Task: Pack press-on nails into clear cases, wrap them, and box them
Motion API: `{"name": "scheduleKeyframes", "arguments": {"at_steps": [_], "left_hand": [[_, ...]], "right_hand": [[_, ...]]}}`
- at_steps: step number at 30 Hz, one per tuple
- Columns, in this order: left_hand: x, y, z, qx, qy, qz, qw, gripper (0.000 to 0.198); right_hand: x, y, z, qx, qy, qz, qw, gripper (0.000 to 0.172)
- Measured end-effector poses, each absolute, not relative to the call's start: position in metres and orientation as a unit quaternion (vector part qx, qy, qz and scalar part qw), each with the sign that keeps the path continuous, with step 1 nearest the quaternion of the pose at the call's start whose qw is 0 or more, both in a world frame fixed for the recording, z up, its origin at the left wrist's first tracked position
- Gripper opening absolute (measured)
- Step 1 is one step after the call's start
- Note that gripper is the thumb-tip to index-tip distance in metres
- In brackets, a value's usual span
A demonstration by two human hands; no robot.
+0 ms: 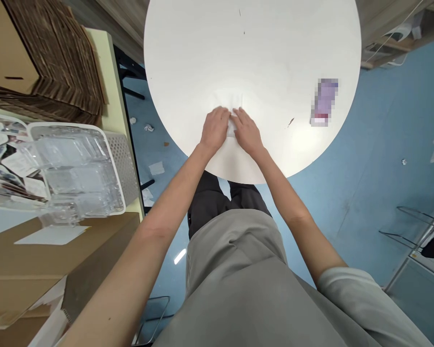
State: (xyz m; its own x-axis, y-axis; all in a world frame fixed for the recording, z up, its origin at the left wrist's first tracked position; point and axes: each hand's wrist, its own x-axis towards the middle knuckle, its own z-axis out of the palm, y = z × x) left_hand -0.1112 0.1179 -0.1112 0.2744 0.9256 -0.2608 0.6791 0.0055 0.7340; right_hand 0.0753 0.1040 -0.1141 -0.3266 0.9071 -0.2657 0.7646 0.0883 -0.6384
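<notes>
Press evenly with left hand (215,128) and right hand (247,131), loosely curled (cannot tell if pinching), on the whitish sheet (231,130) beneath.

Blue floor (376,125), round white table (275,43), yellowish table (104,53) left.

Tabletop (253,53) seen as smooth & glossy, lightly marked; thin sheet (231,129) on it seen as smooth, paper or plastic can't be told; cardboard stack (63,53) seen as matt, edges rough; basket (125,166) made of perf. plastic, clear containers (80,178) of glossy plastic; shirt (238,270) & trousers (210,197) made of matt cloth; floor (376,125) finished smooth w/ slight sheen
</notes>
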Motion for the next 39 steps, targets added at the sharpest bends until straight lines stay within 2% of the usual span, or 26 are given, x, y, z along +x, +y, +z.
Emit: {"name": "scheduleKeyframes", "arguments": {"at_steps": [3,7,9,19,26,33,36,39], "left_hand": [[-0.117,0.117,-0.112,0.734,0.520,0.130,0.418,0.059],[-0.132,0.108,-0.110,0.763,0.492,0.102,0.407,0.078],[-0.139,0.103,-0.109,0.768,0.484,0.089,0.410,0.080],[-0.148,0.064,-0.099,0.769,0.472,0.078,0.425,0.066],[-0.137,0.091,-0.085,0.708,0.573,0.073,0.406,0.052],[-0.130,0.116,-0.086,0.673,0.609,0.065,0.415,0.055],[-0.129,0.123,-0.088,0.659,0.616,0.076,0.425,0.058],[-0.125,0.133,-0.092,0.639,0.633,0.080,0.430,0.059]], "right_hand": [[0.086,0.103,-0.111,-0.527,-0.747,0.397,0.079,0.055],[0.093,0.099,-0.110,-0.521,-0.756,0.391,0.067,0.066],[0.092,0.094,-0.108,-0.523,-0.758,0.385,0.059,0.067],[0.103,0.063,-0.094,-0.520,-0.753,0.397,0.070,0.059],[0.096,0.090,-0.095,-0.568,-0.712,0.404,0.087,0.051],[0.091,0.111,-0.102,-0.592,-0.715,0.363,0.081,0.044],[0.088,0.117,-0.107,-0.602,-0.713,0.352,0.075,0.047],[0.084,0.127,-0.111,-0.603,-0.721,0.338,0.041,0.058]]}}
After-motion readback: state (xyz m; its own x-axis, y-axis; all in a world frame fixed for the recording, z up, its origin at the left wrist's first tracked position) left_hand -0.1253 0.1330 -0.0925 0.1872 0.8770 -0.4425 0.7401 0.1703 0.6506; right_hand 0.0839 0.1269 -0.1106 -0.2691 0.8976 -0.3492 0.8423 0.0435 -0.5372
